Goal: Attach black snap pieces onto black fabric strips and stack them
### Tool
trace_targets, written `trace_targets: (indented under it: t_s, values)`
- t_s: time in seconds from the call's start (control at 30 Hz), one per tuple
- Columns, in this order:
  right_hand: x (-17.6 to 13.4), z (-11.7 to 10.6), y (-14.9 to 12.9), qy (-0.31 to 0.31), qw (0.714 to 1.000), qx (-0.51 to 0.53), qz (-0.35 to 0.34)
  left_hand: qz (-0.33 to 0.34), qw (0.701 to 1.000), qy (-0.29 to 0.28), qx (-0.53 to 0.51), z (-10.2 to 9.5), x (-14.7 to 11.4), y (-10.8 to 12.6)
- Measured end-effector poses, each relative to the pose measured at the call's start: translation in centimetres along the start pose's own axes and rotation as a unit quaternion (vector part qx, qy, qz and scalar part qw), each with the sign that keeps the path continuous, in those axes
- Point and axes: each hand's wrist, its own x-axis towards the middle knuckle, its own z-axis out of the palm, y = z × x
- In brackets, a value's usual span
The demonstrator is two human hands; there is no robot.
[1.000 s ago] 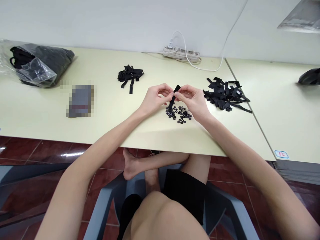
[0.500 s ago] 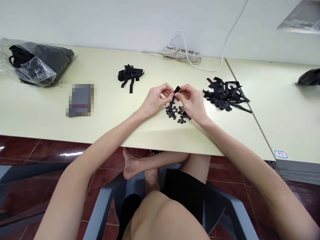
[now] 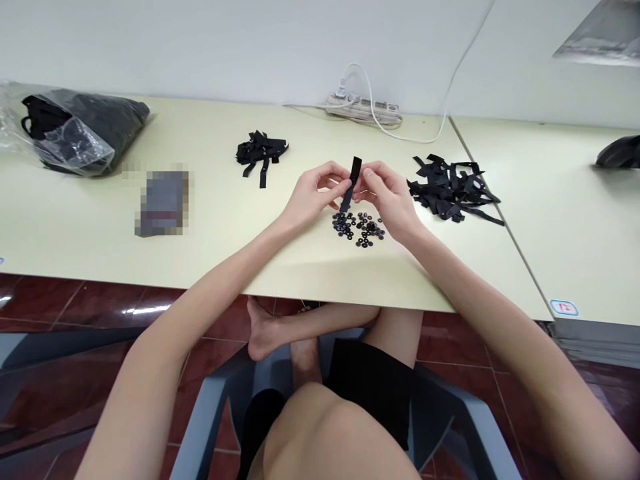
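Observation:
A short black fabric strip (image 3: 355, 168) is held upright and slightly slanted above the tabletop. My left hand (image 3: 315, 192) pinches it from the left between thumb and fingers. From the other side my right hand (image 3: 391, 198) has its fingers curled against the strip's right edge, the thumb raised near its upper part. Whether a small fastener sits between those fingertips is hidden. Just below both hands lie small round black snap buttons (image 3: 369, 230) in loose clusters. Beyond my right hand is a tangled heap of black strips (image 3: 450, 190).
A smaller pile of black strips (image 3: 260, 152) lies left of centre. Farther left are a blurred dark flat object (image 3: 164, 203) and a clear plastic bag (image 3: 95, 137) with black material. A white power strip (image 3: 363, 109) with cords rests by the wall. The table's front edge (image 3: 345, 307) crosses above my legs.
My right thumb has lifted off the strip and the right fingers have shifted slightly rightward. More of the strip now shows, standing taller between my hands.

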Motion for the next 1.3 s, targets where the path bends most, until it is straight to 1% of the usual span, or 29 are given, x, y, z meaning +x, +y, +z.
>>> trace_targets:
  t_s: [0.1, 0.2, 0.47, 0.67, 0.97, 1.03, 1.13, 1.3]
  values:
    - [-0.1, -0.2, -0.3, -0.004, 1.0, 0.004, 0.018, -0.021, 0.999, 0.003, -0.025, -0.2, 0.1, 0.1]
    - [-0.3, -0.3, -0.6, -0.008, 1.0, 0.008, 0.015, -0.019, 0.999, 0.002, -0.042, -0.2, 0.1, 0.1]
    - [-0.4, -0.1, -1.3, 0.0, 1.0, -0.027, 0.009, 0.019, 0.999, 0.026, 0.003, -0.1, 0.0, 0.4]
    - [-0.4, -0.2, -1.3, -0.008, 1.0, -0.023, 0.011, 0.047, 0.998, 0.043, 0.024, 0.0, -0.2, 0.7]
    - [-0.2, -0.4, -1.3, -0.015, 1.0, -0.027, 0.007, 0.03, 0.998, 0.046, 0.03, -0.1, 0.0, 0.5]
    - [-0.3, -0.3, -1.2, 0.003, 0.999, -0.037, -0.002, 0.025, 0.998, 0.049, 0.026, -0.1, 0.1, 0.4]
    - [-0.6, -0.1, -1.3, 0.028, 0.996, -0.071, -0.036, 0.019, 0.998, 0.057, 0.025, -0.3, 0.2, 0.2]
    - [-1.1, 0.2, -1.5, 0.027, 0.989, -0.129, -0.063, 0.006, 0.999, 0.05, 0.011, -0.4, 0.1, 0.3]
